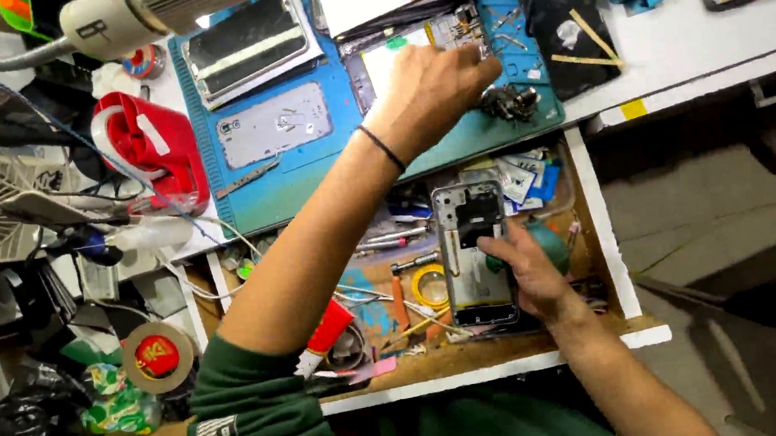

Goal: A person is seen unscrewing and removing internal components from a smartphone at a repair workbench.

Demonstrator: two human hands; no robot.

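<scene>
My right hand (530,272) grips a stripped phone frame (473,250) by its right edge, holding it over an open wooden drawer (505,363); the frame shows a dark upper part and a pale lower plate. My left hand (430,90), with a black band on the wrist, reaches far up onto a blue work mat (331,172). Its curled fingers rest at an opened phone (405,51) with exposed boards, and they hide whatever is between the fingertips. A dark clump of small parts (508,101) lies just right of that hand.
On the mat lie a grey back cover (275,126) and a screen panel (247,42). A red device (150,143) stands left of it. The drawer holds screwdrivers, a yellow tape ring (430,287), a red tube (330,327). A tape roll (159,356) sits at lower left.
</scene>
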